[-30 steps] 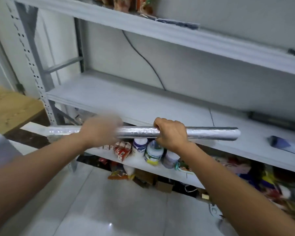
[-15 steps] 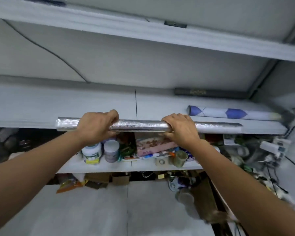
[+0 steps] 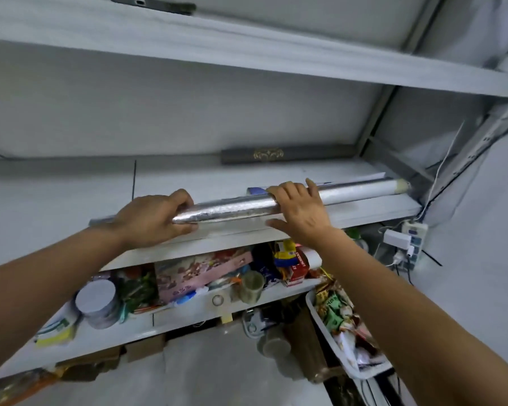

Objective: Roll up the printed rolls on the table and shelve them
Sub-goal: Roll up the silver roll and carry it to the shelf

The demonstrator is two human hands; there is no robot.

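A long silver printed roll lies along the front of the grey middle shelf, its white right end reaching toward the shelf's right post. My left hand grips the roll near its left end, fingers curled over it and thumb underneath. My right hand rests on top of the roll at its middle with fingers stretched over it and thumb spread apart. Behind the silver roll a blue-and-white roll shows only a sliver.
A dark grey roll with a gold emblem lies against the shelf's back wall. The lower shelf holds jars, boxes and packets. A white basket of packets stands lower right, and a power strip hangs at the right.
The silver roll went from held in front of the shelf edge to lying on the shelf, further right. My right hand's fingers have loosened from a grip to resting on it.
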